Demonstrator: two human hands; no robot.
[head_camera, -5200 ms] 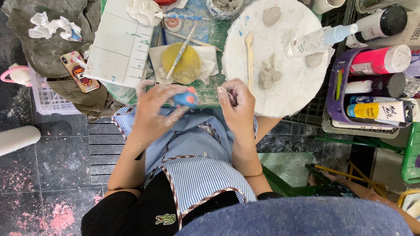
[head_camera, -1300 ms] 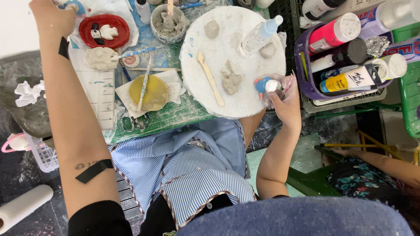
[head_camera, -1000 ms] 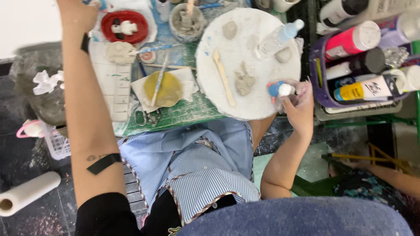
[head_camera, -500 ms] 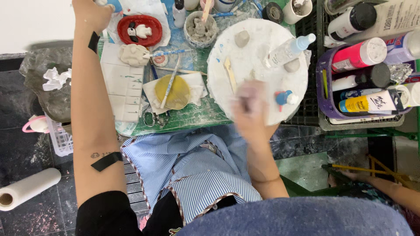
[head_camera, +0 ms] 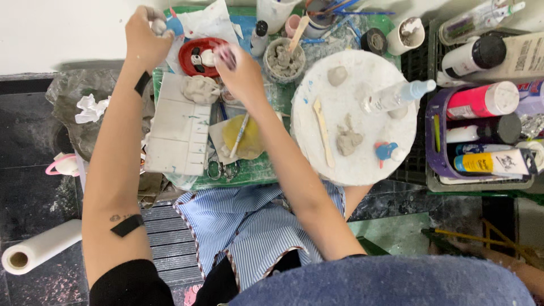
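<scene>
Head view: grey clay lumps are held in a small pot (head_camera: pixel 285 58), white pieces in a red dish (head_camera: pixel 202 56). At upper left, a blue-and-white clay piece (head_camera: pixel 168 26) is pinched by the left hand (head_camera: pixel 146 39); just right of the dish, the right hand (head_camera: pixel 242 75) is curled, its grip unclear.

Bare tile (head_camera: pixel 178 130) – open, red dish (head_camera: pixel 199 56), clay cup (head_camera: pixel 285 60) crowd around

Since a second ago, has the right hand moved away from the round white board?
Yes. The right hand has left the right edge of the round white board, crossed it leftward, and is now beside the red dish; the small blue piece lies on the board.
</scene>
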